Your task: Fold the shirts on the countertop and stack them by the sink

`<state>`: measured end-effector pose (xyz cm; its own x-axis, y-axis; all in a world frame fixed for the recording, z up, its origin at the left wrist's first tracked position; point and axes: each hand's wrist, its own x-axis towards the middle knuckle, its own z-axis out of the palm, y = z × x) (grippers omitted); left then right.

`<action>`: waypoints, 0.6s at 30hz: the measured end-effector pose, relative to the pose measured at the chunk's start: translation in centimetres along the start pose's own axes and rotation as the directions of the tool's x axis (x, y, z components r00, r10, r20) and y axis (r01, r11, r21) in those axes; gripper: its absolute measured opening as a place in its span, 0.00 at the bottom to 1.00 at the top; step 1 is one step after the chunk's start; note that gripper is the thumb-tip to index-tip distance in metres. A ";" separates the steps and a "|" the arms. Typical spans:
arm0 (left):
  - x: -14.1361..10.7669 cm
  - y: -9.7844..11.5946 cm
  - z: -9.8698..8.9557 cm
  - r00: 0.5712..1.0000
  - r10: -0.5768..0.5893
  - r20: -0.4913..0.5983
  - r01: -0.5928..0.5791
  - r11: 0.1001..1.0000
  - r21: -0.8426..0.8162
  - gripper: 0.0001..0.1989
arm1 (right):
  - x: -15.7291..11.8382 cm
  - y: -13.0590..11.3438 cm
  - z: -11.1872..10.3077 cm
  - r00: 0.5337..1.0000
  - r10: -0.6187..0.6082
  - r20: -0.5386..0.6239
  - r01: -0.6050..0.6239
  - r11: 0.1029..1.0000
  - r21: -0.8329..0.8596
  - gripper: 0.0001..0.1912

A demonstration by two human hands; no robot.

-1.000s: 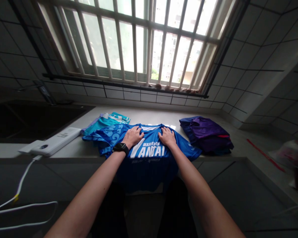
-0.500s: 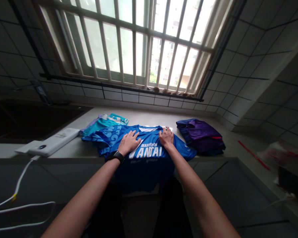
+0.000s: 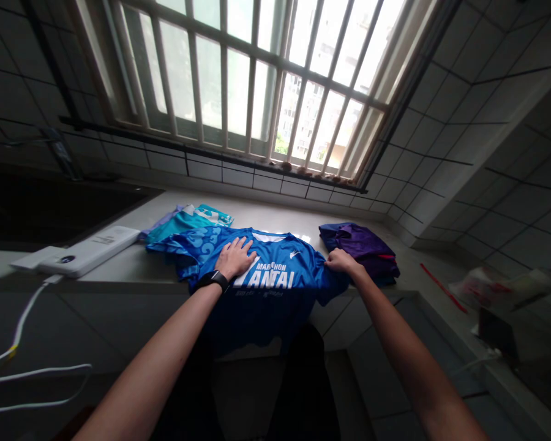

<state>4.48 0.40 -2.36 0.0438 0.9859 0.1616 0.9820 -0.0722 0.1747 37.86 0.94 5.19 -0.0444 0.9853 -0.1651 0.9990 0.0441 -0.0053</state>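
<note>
A blue T-shirt (image 3: 275, 245) with white "MARATHON" lettering lies spread on the countertop, its lower part hanging over the front edge. My left hand (image 3: 237, 257), with a dark watch on the wrist, rests flat on the chest of the shirt with fingers spread. At the sleeve on the right, my right hand (image 3: 342, 261) is closed, pinching the blue fabric. Beyond that hand sits a folded pile of purple and dark blue clothes (image 3: 360, 245). Teal clothing (image 3: 179, 223) lies partly under the shirt's left sleeve.
On the left, a white power bank (image 3: 89, 250) with a white cable (image 3: 27, 312) stands near the counter edge. A dark sink (image 3: 37, 208) and tap lie behind it. The barred window (image 3: 239, 86) is ahead. A red strip (image 3: 443, 288) and plastic bag (image 3: 480, 285) lie at right.
My right hand has moved from the shirt's collar area right to the sleeve and closed on it. My left hand stays flat on the chest. The view has shifted slightly.
</note>
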 end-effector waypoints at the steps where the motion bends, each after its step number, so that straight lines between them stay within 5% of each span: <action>1: 0.0 0.0 0.0 1.000 -0.001 0.000 0.001 1.000 -0.005 0.31 | -0.1 -0.3 -0.2 0.999 0.001 -0.052 -0.001 1.000 0.011 0.14; 8: 0.0 -0.2 0.3 1.000 0.008 -0.025 -0.009 1.000 -0.026 0.31 | 0.1 -0.1 -3.1 0.989 0.026 -0.146 -0.009 0.993 0.120 0.13; 11: 0.1 -0.2 0.5 1.000 -0.002 -0.025 0.001 1.000 -0.027 0.30 | 0.1 0.1 -4.3 0.999 -0.041 0.000 0.039 0.956 0.291 0.08; 14: 0.1 -0.2 0.4 1.000 -0.007 -0.008 0.007 0.999 -0.034 0.31 | -0.3 -0.6 -4.9 0.977 -0.119 0.174 0.004 0.836 0.549 0.10; 18: 0.0 -0.2 0.5 1.000 -0.002 -0.019 0.001 0.999 -0.053 0.30 | -0.8 -2.5 -4.8 0.978 -0.190 0.088 0.048 0.613 0.789 0.20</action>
<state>4.34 0.51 -2.88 0.0379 0.9830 0.1796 0.9708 -0.0788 0.2265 35.38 0.81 10.10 -0.2328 0.9406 -0.2471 0.6118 -0.0559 -0.7890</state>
